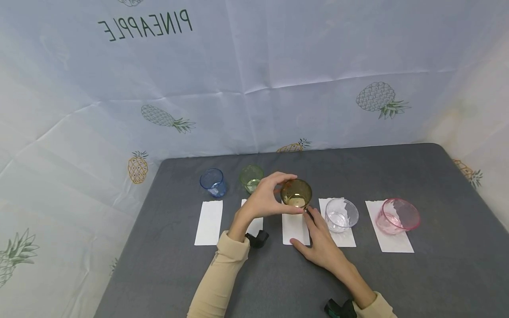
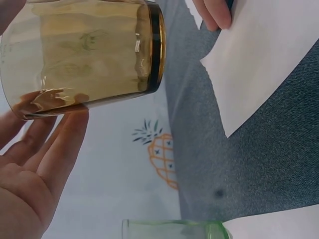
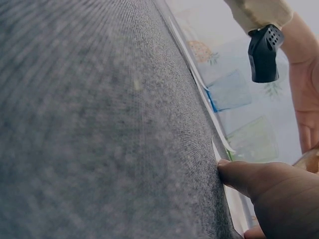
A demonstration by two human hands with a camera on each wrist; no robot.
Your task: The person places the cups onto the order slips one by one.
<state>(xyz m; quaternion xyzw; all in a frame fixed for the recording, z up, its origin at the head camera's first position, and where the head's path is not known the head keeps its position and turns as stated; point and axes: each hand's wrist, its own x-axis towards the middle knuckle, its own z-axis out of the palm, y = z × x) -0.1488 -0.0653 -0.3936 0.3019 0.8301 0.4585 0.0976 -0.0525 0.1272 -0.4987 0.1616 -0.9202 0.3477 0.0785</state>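
Observation:
My left hand (image 1: 264, 201) grips an amber glass tumbler (image 1: 296, 194) between thumb and fingers. In the left wrist view, the tumbler (image 2: 94, 50) is lifted above the grey table, its thick dark base toward the tabletop. Below it lies a white paper sheet (image 1: 294, 232). My right hand (image 1: 320, 245) touches this sheet with extended fingers, the thumb near its front edge and fingertips by its right side. In the right wrist view, the right thumb (image 3: 244, 174) presses down at the paper's edge.
Blue (image 1: 213, 182) and green (image 1: 251, 177) glasses stand behind white sheets on the left. To the right, a clear glass (image 1: 339, 216) and a pink glass (image 1: 395, 216) each stand on a sheet. A pineapple-print curtain (image 1: 254, 110) hangs behind the grey table (image 1: 437, 274).

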